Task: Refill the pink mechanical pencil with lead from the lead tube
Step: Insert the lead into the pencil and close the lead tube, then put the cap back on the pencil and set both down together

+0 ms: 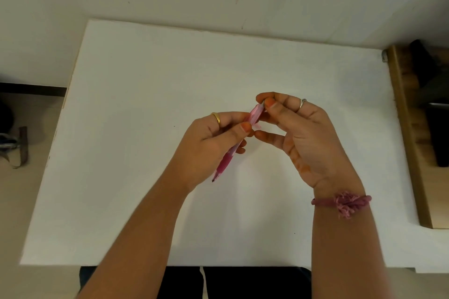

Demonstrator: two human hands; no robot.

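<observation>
Pink mechanical pencil (233, 145) held in both hands above centre of white table (145, 80).

Left hand (213, 145) clamped around barrel, thumb pressed on top; tip angled down toward near edge. Right hand (298, 128) pinched on upper end, thumb and forefinger together. Gold ring (216, 118) on left, silver ring (302, 103) and pink wrist thread (345, 202) on right. Lead tube not discernible.

You've got one pink pencil (233, 145) here, held over one white worktop (145, 104). Two hands: left (213, 145), right (308, 138). Two rings, one gold (216, 118), one silver (302, 102). One pink wristband (345, 201).
</observation>
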